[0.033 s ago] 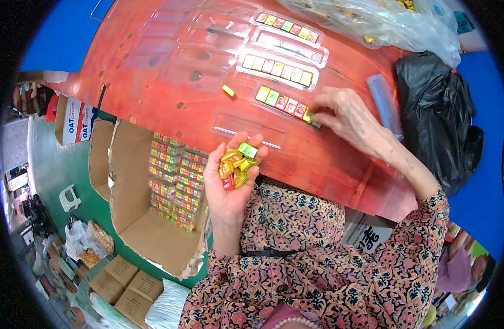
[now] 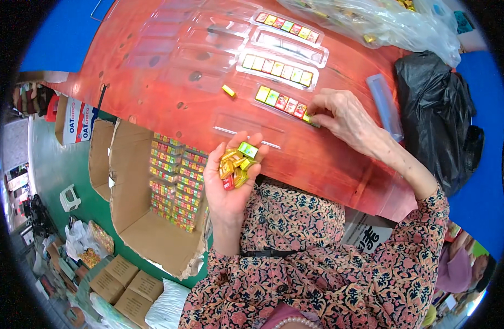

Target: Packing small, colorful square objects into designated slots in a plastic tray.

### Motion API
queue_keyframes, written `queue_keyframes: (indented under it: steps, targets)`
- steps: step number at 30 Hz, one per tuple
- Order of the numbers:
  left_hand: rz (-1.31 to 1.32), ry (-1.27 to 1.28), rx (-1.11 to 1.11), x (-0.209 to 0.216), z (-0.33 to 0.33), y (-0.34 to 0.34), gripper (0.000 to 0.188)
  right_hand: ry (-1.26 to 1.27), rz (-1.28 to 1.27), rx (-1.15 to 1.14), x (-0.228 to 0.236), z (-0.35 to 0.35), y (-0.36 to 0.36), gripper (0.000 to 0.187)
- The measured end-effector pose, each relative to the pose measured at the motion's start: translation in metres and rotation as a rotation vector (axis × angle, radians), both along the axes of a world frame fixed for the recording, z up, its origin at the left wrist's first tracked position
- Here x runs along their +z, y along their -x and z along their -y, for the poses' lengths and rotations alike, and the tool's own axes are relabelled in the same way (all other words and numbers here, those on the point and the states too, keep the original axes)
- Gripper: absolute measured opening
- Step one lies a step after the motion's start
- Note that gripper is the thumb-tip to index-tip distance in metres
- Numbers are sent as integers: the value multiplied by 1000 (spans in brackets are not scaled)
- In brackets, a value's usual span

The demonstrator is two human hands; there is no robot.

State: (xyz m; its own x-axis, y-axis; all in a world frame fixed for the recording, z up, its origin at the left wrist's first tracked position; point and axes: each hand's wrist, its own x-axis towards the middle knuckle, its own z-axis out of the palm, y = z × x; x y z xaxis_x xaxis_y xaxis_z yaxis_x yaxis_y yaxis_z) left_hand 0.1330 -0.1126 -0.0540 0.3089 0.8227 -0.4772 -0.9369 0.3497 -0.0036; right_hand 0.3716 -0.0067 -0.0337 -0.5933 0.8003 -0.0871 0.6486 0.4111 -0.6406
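My left hand is turned palm up and cupped around several small foil-wrapped candies in gold, green and red. My right hand pinches a green wrapped candy at the near right end of a clear plastic tray. That tray holds a row of yellow, green and red candies. My fingertips partly cover its right end. A loose yellow candy lies on the red table to the left of this row.
Two filled trays lie farther back, among empty clear trays. An empty tray lies near my left hand. Clear and black bags are at right. An open carton of packed candy rows stands below left.
My right hand has shifted very slightly at the end of the row. My left hand and its candies look unmoved.
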Motion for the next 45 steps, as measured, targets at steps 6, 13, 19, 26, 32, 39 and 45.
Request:
queue_keyframes:
  steps: [6,13,19,26,32,39,45]
  targets:
    - [157,22,83,2,0,1,42,1,-28,-21,-5,3,8,8]
    - [255,20,175,3,8,22,42,-158,-85,-10,-7,12,30,8]
    - [277,-15,230,3,13,37,43,-118,-211,11,5,15,62,10]
    - [54,-33,155,-1,14,46,44,-141,-414,177,17,24,121,13]
    - [132,-7,156,8,22,56,44,-392,-295,140,14,13,135,17]
    - [-17,-36,188,9,34,71,41,-320,-219,113,7,-12,155,19]
    - [-53,10,170,-5,35,68,43,-437,-89,147,-23,-21,156,17]
